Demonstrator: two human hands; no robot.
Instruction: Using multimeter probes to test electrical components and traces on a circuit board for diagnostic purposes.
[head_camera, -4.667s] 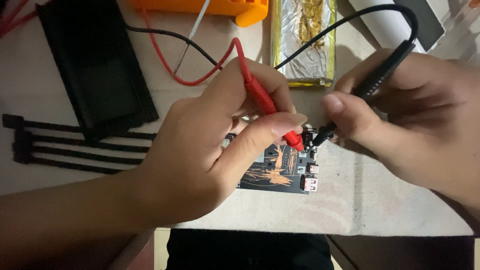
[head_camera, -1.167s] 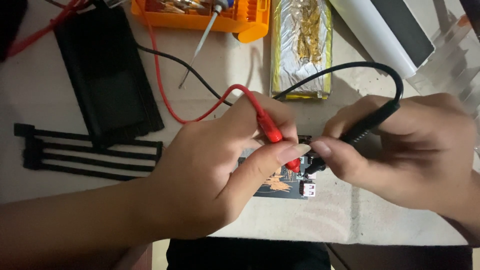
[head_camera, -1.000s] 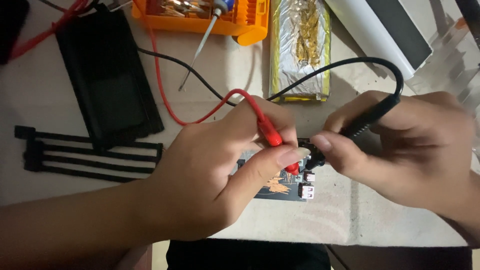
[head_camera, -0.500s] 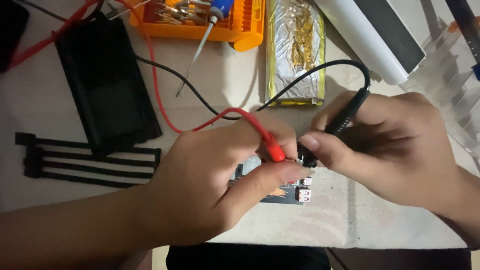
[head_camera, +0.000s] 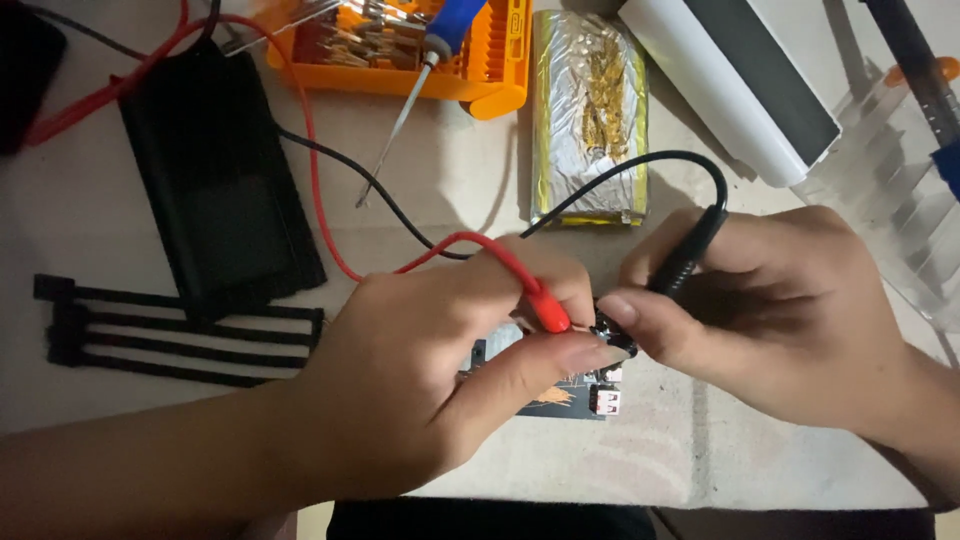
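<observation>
The left hand (head_camera: 420, 390) pinches a red test probe with a red lead (head_camera: 535, 295) between thumb and curled fingers (head_camera: 530, 365), closed tight around it; the right hand (head_camera: 770, 320) grips a black test probe with a black lead (head_camera: 685, 255) the same way, fingers wrapped shut on its shaft. Both tips come together over a small dark circuit board with copper-coloured traces and a pale socket at its edge (head_camera: 575, 395), which lies on the pale counter (head_camera: 100, 250) directly beneath the two thumbs, mostly hidden by the left hand. Whether the tips touch the board cannot be told, since the thumbs cover them.

The main risk, as I judge it, is that the two tips sit so near each other that a small slip could bridge neighbouring contacts or touch the tips together. The board looks unclamped, so sideways pressure might skate it across the counter. The red lead loops back over the left knuckles and could drag the probe if it snags.

Behind the hands lie a flat black rectangular case (head_camera: 215, 180), a black slotted plastic strip (head_camera: 170, 325), an orange tray of screwdriver bits (head_camera: 470, 60), a blue-handled screwdriver (head_camera: 425, 65) and a silver foil-wrapped flat pack (head_camera: 590, 115)
</observation>
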